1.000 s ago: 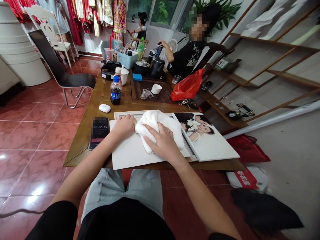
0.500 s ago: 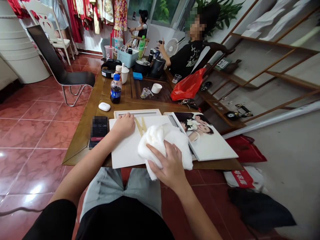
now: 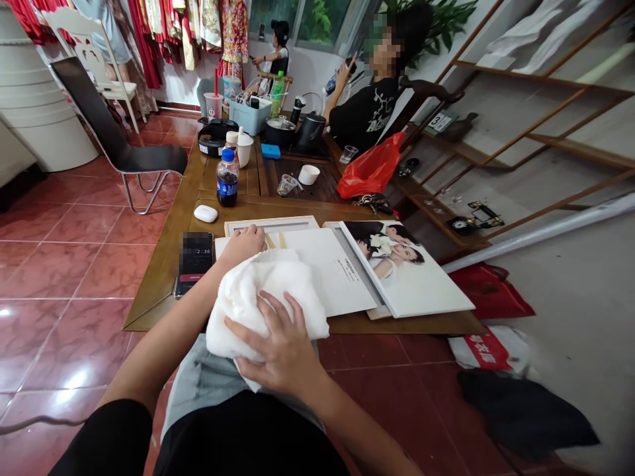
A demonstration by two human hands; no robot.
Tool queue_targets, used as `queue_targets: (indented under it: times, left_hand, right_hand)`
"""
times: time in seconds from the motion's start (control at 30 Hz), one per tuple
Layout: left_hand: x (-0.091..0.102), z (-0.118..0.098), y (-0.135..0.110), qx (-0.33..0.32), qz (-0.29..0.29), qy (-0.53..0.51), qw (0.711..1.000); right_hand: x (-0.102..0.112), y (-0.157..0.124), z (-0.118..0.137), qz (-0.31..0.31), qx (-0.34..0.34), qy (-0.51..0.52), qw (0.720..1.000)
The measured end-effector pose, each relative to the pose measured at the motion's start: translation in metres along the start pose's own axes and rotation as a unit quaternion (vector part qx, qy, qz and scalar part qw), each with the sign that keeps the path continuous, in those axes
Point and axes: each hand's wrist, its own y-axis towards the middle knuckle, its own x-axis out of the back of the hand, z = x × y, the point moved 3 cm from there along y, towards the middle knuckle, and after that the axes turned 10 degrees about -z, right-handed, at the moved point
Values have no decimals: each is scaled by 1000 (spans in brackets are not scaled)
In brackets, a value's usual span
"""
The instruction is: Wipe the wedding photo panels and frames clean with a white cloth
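Observation:
A bunched white towel (image 3: 270, 291) is under my right hand (image 3: 282, 340), whose spread fingers press into it and grip it. The towel lies over the near left part of a white panel (image 3: 342, 274) with small printed text, and hangs past the table's front edge. My left hand (image 3: 243, 244) holds the panel near its far left edge, fingers bent. Beside that hand, a gold-coloured strip shows on the panel, mostly covered by the towel. To the right, a wedding photo panel (image 3: 421, 277) lies face up, slightly overlapping a pale frame (image 3: 278, 223) or similar piece underneath.
On the wooden table (image 3: 163, 291) are a phone (image 3: 196, 261), a white earbud case (image 3: 205, 213), a cola bottle (image 3: 227, 178), a small white cup (image 3: 309, 174), a red plastic bag (image 3: 372, 165) and keys. A seated person (image 3: 367, 106) is across the table. Shelves stand right.
My right hand has swept the towel left and toward me, uncovering the panel's right side with its printed text. My left hand stays nearly in place. The seated person's hand has risen.

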Motion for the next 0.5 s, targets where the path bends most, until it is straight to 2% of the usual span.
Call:
queue_targets:
  times: [0.17, 0.33, 0.5]
  left_hand:
    - [6, -4, -5, -2, -18, -9, 1000]
    - [9, -6, -7, -5, -19, -21, 1000]
    - [7, -5, -6, 0, -21, -32, 999]
  right_hand:
    - [14, -9, -22, 4, -28, -37, 999]
    - [37, -29, -62, 0, -69, -109, 992]
    - [57, -48, -97, -13, -137, -188, 972]
